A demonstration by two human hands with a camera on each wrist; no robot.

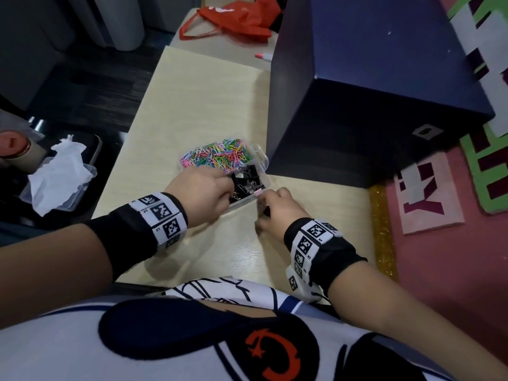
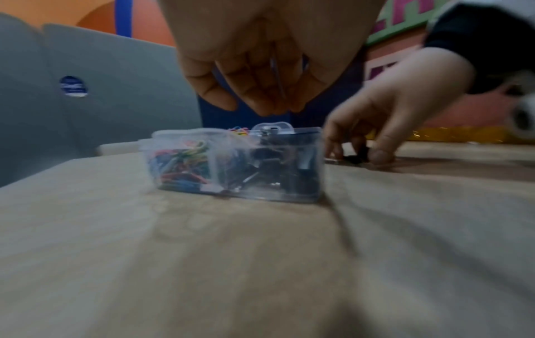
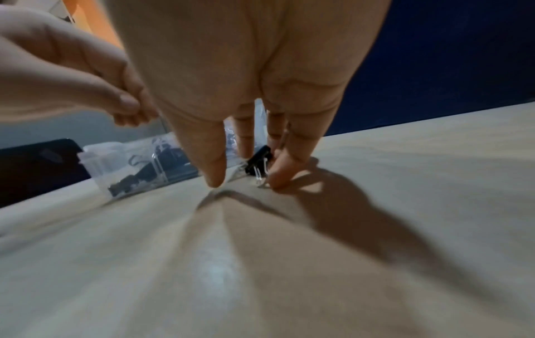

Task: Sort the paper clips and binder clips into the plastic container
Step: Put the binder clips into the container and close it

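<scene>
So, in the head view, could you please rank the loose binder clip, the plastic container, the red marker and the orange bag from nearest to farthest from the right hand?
1. Binder clip, at the right hand's fingertips.
2. Plastic container, just left.
3. Red marker, far edge beside the box.
4. Orange bag, beyond.

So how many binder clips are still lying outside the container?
1 that I can see: a black binder clip on the table, under the right hand, just right of the container. The hands may hide others.
</scene>
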